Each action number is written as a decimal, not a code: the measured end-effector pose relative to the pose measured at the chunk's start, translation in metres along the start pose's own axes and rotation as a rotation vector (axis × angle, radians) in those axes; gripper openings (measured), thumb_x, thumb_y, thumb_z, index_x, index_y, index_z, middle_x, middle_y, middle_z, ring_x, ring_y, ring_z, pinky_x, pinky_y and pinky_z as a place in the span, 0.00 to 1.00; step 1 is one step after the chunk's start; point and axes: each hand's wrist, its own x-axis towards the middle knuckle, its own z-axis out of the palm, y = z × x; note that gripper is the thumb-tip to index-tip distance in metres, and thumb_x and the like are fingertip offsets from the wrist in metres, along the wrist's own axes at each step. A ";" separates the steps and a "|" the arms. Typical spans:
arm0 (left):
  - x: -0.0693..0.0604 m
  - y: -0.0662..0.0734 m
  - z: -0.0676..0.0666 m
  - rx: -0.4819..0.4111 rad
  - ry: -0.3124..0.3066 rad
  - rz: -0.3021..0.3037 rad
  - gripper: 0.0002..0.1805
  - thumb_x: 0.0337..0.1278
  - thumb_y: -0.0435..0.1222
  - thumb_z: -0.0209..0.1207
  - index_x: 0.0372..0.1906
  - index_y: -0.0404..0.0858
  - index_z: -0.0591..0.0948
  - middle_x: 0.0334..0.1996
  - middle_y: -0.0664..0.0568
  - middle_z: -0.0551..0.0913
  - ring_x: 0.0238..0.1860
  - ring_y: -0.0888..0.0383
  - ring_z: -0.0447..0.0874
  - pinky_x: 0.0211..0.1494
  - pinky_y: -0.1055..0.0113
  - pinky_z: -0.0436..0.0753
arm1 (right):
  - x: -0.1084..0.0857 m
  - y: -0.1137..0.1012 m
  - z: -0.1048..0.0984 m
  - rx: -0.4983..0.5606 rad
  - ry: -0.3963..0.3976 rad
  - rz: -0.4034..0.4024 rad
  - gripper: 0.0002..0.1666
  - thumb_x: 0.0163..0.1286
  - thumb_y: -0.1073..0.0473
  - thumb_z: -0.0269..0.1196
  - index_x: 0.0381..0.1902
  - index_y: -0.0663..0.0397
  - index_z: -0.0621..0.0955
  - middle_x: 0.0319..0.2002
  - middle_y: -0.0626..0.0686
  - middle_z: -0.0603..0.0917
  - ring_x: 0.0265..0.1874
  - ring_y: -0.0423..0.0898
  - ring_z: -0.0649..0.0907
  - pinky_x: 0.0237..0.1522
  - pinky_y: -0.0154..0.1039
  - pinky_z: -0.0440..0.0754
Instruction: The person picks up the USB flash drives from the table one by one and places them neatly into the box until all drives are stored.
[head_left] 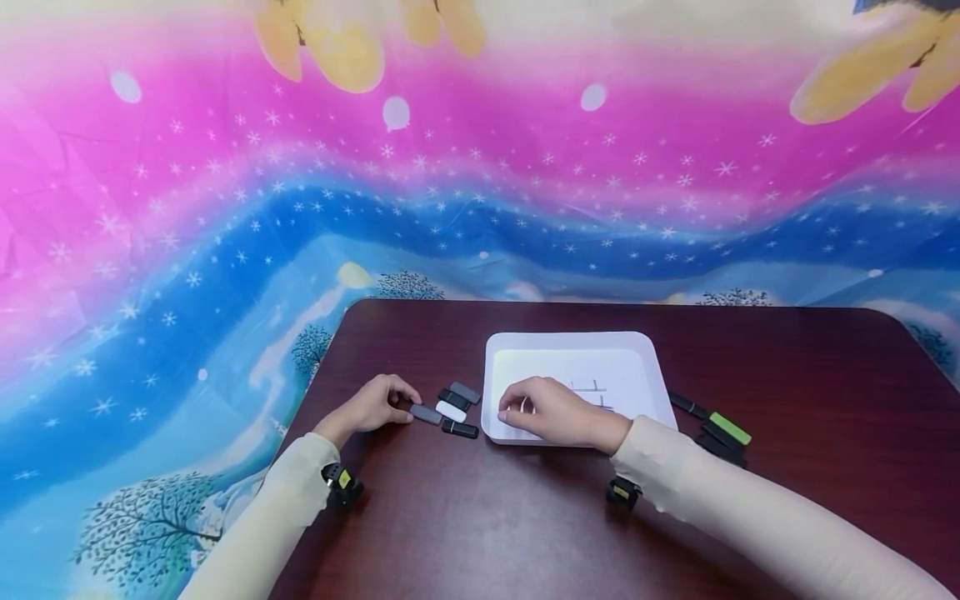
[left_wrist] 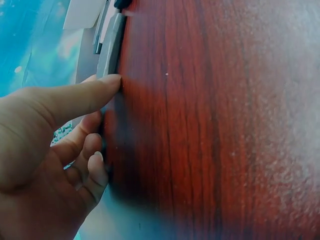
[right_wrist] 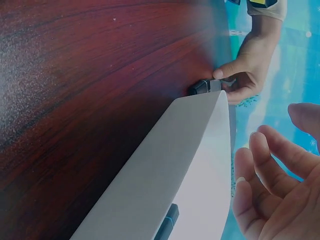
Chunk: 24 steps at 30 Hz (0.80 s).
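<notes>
My left hand (head_left: 372, 404) pinches one end of a grey stick (head_left: 426, 414), which looks like a USB stick, between thumb and fingers on the table. Beside it lie a white stick (head_left: 451, 411), a black one with a silver band (head_left: 460, 429), another black one (head_left: 452, 398) and a grey one (head_left: 466, 392). Over the white tray (head_left: 491, 350) hovers my right hand (head_left: 555, 408), its fingers loosely bent with nothing in them. In the right wrist view, a dark stick (right_wrist: 167, 222) shows at the tray's inner side, partly cut off.
Right of the tray lie a green stick (head_left: 731, 428) and several black sticks (head_left: 688, 405), partly behind my right sleeve. Thin dark lines (head_left: 588, 387) show on the tray's floor. The dark wooden table (head_left: 450, 525) ends at a patterned cloth backdrop (head_left: 465, 225).
</notes>
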 end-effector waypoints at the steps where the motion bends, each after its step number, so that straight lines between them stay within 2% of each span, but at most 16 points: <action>1: 0.000 0.000 0.000 0.005 -0.007 0.007 0.09 0.52 0.29 0.72 0.39 0.42 0.89 0.38 0.50 0.83 0.36 0.56 0.70 0.40 0.66 0.72 | 0.000 0.000 0.000 0.000 0.000 0.001 0.08 0.71 0.57 0.62 0.40 0.52 0.87 0.32 0.43 0.85 0.32 0.35 0.78 0.40 0.32 0.77; 7: -0.002 0.001 -0.002 0.005 -0.032 0.010 0.07 0.53 0.30 0.72 0.37 0.43 0.89 0.38 0.51 0.83 0.37 0.56 0.72 0.42 0.65 0.73 | -0.001 0.001 0.000 0.001 0.005 -0.004 0.08 0.71 0.57 0.63 0.40 0.52 0.87 0.32 0.44 0.85 0.32 0.36 0.78 0.41 0.32 0.77; 12: -0.002 0.002 0.000 0.005 -0.030 0.000 0.09 0.53 0.31 0.72 0.39 0.43 0.89 0.40 0.51 0.83 0.38 0.56 0.71 0.43 0.63 0.73 | -0.001 0.001 0.000 0.005 0.002 -0.004 0.08 0.71 0.57 0.62 0.41 0.52 0.87 0.32 0.44 0.85 0.33 0.37 0.79 0.41 0.33 0.77; 24: -0.006 -0.001 0.007 -0.006 0.021 0.011 0.08 0.56 0.32 0.71 0.41 0.43 0.89 0.38 0.52 0.83 0.37 0.58 0.73 0.43 0.66 0.74 | 0.000 0.001 0.002 0.000 0.001 -0.010 0.08 0.71 0.57 0.63 0.40 0.52 0.87 0.32 0.43 0.85 0.32 0.35 0.78 0.40 0.32 0.77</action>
